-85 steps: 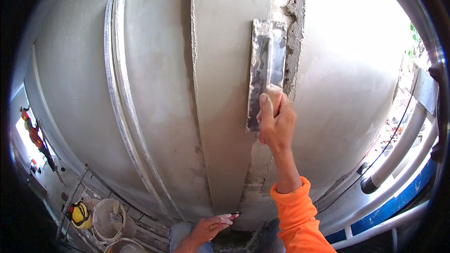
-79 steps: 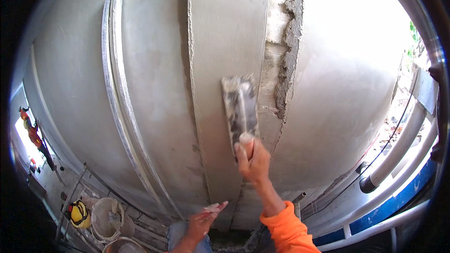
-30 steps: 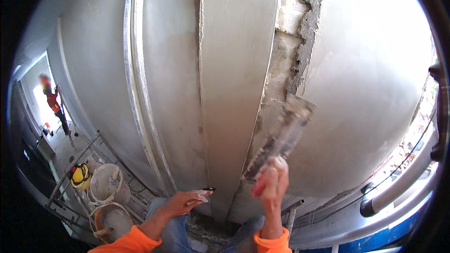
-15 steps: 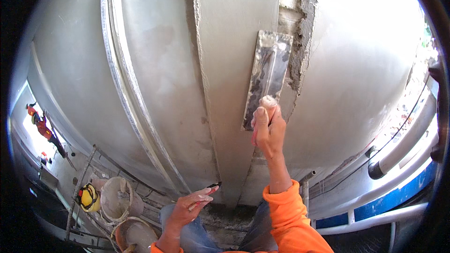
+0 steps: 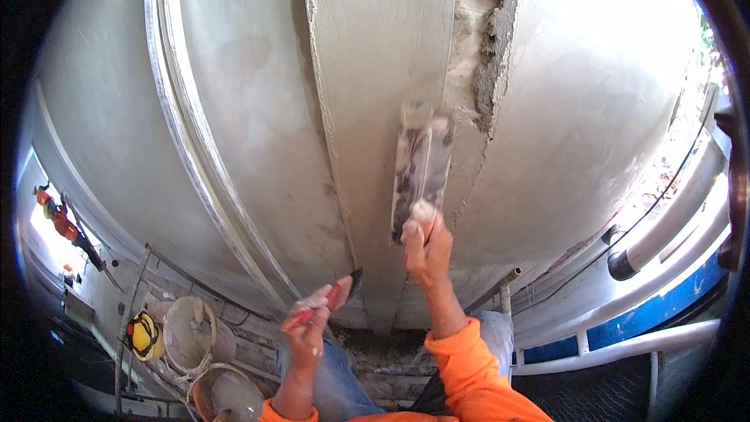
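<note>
My right hand (image 5: 430, 254) is closed round the handle of a long rectangular plastering trowel (image 5: 423, 160). The trowel's smeared blade lies lengthwise along a smooth grey plaster strip (image 5: 383, 39), near that strip's right edge. Lower down, my left hand (image 5: 306, 319) is closed on a small red-handled tool with a dark tip (image 5: 355, 280). Blur hides what kind of tool it is. Its tip points up and right, close to the foot of the wall. Rough mortar (image 5: 500, 39) edges a bare, recessed band to the right of the strip.
Two mortar-stained buckets (image 5: 190, 334) stand at lower left beside a yellow hard hat (image 5: 145, 336) and metal scaffold tubes (image 5: 133, 305). A pale straightedge (image 5: 199, 109) runs down the wall. White railings (image 5: 625, 363) cross at lower right. Another person (image 5: 62, 223) in orange is far left.
The trowel and my right hand have moved down and slightly left along the strip. My left hand has risen a little, tilting its red-handled tool upward. The whole view has shifted slightly.
</note>
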A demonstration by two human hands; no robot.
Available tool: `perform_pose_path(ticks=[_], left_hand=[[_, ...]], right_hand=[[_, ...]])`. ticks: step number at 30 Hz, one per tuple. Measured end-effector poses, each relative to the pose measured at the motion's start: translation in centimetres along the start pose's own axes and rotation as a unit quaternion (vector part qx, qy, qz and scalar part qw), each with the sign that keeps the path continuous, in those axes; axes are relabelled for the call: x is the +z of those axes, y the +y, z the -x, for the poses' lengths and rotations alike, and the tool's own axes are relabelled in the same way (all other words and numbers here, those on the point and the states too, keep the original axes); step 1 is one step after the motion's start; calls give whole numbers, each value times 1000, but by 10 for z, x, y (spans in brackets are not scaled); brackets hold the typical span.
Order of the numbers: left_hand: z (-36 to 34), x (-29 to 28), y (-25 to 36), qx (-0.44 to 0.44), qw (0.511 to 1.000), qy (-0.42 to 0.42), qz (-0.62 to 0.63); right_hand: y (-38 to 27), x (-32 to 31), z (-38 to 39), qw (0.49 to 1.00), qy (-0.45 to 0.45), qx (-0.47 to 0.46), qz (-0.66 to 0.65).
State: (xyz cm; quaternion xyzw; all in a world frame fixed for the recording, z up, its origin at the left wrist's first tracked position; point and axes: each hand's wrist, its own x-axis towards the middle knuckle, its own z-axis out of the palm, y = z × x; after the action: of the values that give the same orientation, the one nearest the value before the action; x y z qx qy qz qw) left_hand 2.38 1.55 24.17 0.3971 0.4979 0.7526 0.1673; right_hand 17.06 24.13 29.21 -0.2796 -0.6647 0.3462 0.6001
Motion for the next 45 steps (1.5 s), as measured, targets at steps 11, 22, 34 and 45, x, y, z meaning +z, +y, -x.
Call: perform_pose_path(ticks=[11, 22, 34, 45], left_hand=[[-15, -31, -24, -213, 883, 252, 335], [-13, 30, -24, 116, 974, -148, 127], [-3, 44, 12, 157, 874, -456, 54], [9, -12, 49, 107, 939, -319, -75]], right_hand=[[33, 2, 13, 998, -23, 48, 15], [16, -54, 157, 877, -118, 333, -325], [-63, -127, -90, 952, -33, 40, -300], [-103, -95, -202, 984, -65, -26, -166]])
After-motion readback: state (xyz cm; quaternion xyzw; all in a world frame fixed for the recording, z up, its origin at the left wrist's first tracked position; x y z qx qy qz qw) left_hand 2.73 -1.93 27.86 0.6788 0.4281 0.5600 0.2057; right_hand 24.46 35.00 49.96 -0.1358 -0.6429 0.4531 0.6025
